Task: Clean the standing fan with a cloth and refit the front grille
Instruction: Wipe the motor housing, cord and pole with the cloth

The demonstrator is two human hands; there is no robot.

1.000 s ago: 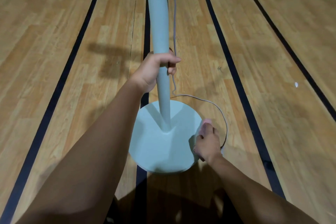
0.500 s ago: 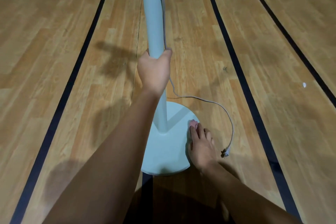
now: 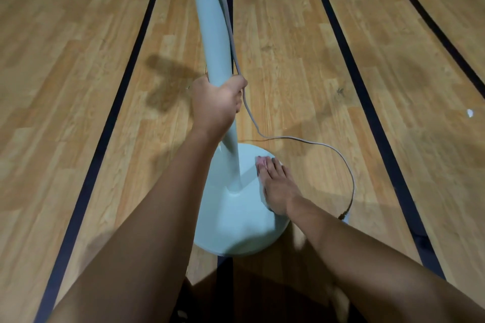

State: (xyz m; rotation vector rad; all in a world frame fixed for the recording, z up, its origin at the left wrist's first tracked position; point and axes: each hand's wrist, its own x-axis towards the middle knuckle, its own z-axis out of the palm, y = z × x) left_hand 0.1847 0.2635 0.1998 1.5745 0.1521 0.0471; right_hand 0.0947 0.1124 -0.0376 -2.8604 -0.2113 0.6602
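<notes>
A pale blue-green fan pole [image 3: 212,34] rises from a round base [image 3: 236,228] on the wooden floor. My left hand [image 3: 215,105] grips the pole about halfway up the visible length. My right hand [image 3: 278,186] lies flat with straight fingers on the right side of the base, pressing a small pinkish-white cloth [image 3: 261,161] that peeks out past the fingertips. The fan head and grille are out of view.
The grey power cord [image 3: 328,149] runs down the pole, loops over the floor right of the base and ends in a plug [image 3: 343,215] beside my right forearm. Black lines cross the wooden floor [image 3: 78,86]. A small white scrap [image 3: 469,113] lies far right.
My right hand has slid with the cloth from the base's right edge forward onto its top. My left hand keeps hold of the pole, and the view has shifted.
</notes>
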